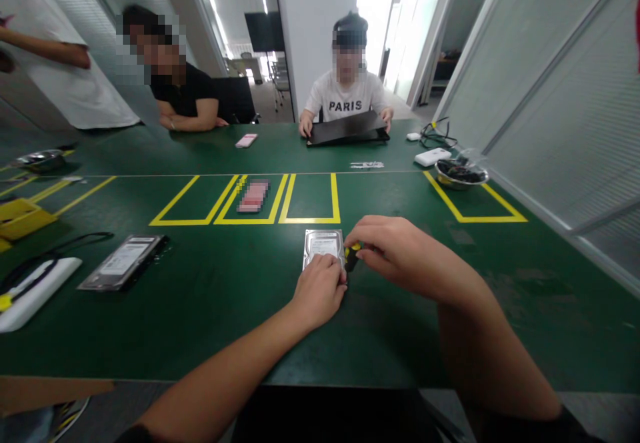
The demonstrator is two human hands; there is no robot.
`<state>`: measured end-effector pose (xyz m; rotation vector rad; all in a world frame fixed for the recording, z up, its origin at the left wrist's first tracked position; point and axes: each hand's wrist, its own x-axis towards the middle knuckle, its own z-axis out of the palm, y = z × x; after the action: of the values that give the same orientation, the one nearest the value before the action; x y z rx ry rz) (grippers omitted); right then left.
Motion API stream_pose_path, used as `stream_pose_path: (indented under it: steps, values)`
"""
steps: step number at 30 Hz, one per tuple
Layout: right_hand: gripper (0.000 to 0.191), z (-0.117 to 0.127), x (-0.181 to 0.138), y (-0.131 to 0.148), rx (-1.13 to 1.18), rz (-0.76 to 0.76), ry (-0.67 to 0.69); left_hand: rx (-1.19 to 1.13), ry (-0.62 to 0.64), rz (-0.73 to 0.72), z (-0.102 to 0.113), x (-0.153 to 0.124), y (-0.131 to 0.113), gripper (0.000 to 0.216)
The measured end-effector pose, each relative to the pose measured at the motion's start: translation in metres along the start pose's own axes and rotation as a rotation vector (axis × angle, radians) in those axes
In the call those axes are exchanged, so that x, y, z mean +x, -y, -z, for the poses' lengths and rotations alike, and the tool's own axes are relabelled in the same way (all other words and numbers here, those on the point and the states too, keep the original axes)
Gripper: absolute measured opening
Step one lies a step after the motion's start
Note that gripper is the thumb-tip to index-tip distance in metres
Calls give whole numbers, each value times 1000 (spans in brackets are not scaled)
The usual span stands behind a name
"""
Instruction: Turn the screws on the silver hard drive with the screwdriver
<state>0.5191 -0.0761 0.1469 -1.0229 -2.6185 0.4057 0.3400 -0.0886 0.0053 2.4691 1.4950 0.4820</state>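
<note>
A silver hard drive (323,239) with a pale label lies flat on the green table in front of me. My left hand (321,289) rests over its near end, fingers curled around its right edge. Beside that edge, my right hand (393,253) pinches a short black-and-yellow screwdriver (353,256) between thumb and fingers. Its tip is hidden, so I cannot tell whether it touches the drive. Farther left on the table lies a second hard drive (125,263), with small bits scattered by its right side.
Yellow tape outlines (310,221) mark the green table (225,336). A pink phone (253,196), a metal bowl of dark items (461,175) and a white box (433,157) stand beyond. Left are a white device with a black cable (43,289) and a yellow bin (25,219). Opposite, a person holds a dark panel (350,129).
</note>
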Motion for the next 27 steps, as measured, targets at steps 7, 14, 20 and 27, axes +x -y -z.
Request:
stream_pose_path:
  steps: [7, 14, 20, 27]
  values:
    - [10, -2, 4, 2, -7, -46, -17, -10, -56, 29, -7, -1, -2, 12]
    - [15, -1, 2, -2, 2, -21, -37, -7, -98, 35, -10, -3, -4, 13]
    - [26, -1, 0, -3, 13, -3, -37, -7, -108, 45, -12, -3, -5, 14]
    - [22, -3, 3, -2, 24, 8, -6, 21, -104, 54, -13, -3, -7, 14]
